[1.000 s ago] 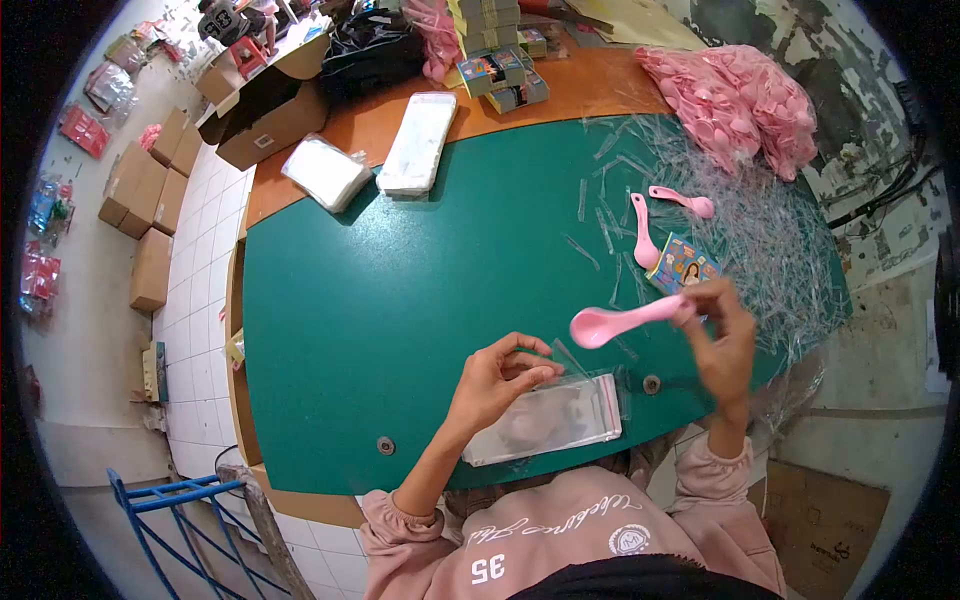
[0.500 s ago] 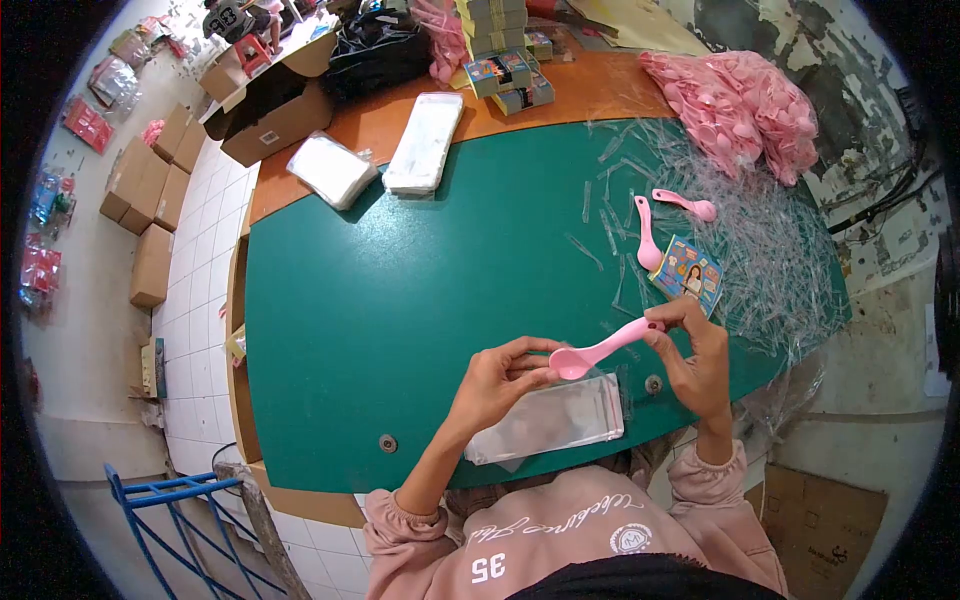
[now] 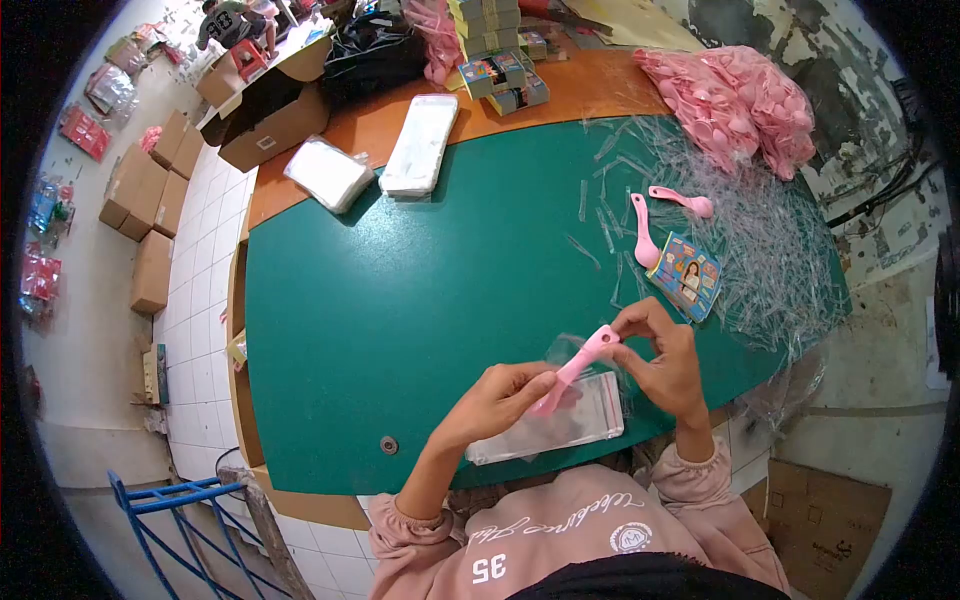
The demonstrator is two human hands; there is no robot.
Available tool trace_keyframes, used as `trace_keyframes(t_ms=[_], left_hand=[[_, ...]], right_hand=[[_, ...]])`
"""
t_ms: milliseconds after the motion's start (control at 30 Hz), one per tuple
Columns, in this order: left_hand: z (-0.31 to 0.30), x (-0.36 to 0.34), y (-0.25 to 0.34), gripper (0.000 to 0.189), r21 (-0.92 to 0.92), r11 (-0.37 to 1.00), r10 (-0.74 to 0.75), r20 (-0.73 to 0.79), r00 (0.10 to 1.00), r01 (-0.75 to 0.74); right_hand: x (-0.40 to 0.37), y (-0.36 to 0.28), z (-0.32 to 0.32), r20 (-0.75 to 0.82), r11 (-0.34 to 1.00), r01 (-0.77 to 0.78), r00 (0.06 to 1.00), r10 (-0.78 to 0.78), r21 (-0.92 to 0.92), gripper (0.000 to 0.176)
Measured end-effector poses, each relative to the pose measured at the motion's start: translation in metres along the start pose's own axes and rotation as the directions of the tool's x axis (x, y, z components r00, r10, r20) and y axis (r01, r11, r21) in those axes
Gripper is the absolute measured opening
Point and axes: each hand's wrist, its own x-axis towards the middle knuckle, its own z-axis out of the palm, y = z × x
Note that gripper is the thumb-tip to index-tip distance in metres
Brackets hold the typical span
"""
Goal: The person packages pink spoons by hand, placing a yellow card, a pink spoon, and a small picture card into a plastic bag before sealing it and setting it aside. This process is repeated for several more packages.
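A pink spoon [image 3: 575,368] is slanted between my two hands, its bowl low and partly hidden by my left fingers. My right hand [image 3: 662,362] pinches the holed end of the handle. A thin clear plastic bag [image 3: 563,348] shows around the spoon's lower part. My left hand [image 3: 495,405] is closed on that bag at the spoon, thumb on top; how far the spoon sits inside is hard to see. Just under both hands lies a stack of clear plastic bags [image 3: 560,432] at the table's near edge.
Two pink spoons [image 3: 645,235] and a stack of printed cards [image 3: 688,278] lie right, beside a heap of clear plastic strips [image 3: 770,260]. Bagged pink spoons [image 3: 735,110], card bundles [image 3: 500,75] and white packs [image 3: 420,145] sit farther back on the green table [image 3: 400,300].
The spoon has swung to a steeper slant, its bowl now lower and closer to me. My right hand has moved left; my left hand has closed nearer the spoon's middle.
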Motion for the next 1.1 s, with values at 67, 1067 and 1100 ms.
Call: trace_keyframes(t_ms=[67, 1067, 1100], left_hand=[[0.001, -0.003, 0.000, 0.030, -0.057, 0.998, 0.027, -0.013, 1.000, -0.028], [0.010, 0.005, 0.000, 0.029, -0.334, 0.919, 0.114, -0.278, 0.954, -0.207], [0.010, 0.006, 0.000, 0.029, -0.335, 0.917, 0.124, -0.277, 0.953, -0.217]], right_hand=[[-0.002, 0.003, 0.004, -0.064, 0.997, 0.047, 0.997, -0.043, 0.061, 0.021], [0.014, 0.089, -0.086, -0.390, 0.498, -0.329, 0.921, -0.021, -0.803, 0.037], [0.014, 0.088, -0.085, -0.387, 0.485, -0.344, 0.922, 0.012, -0.804, 0.037]])
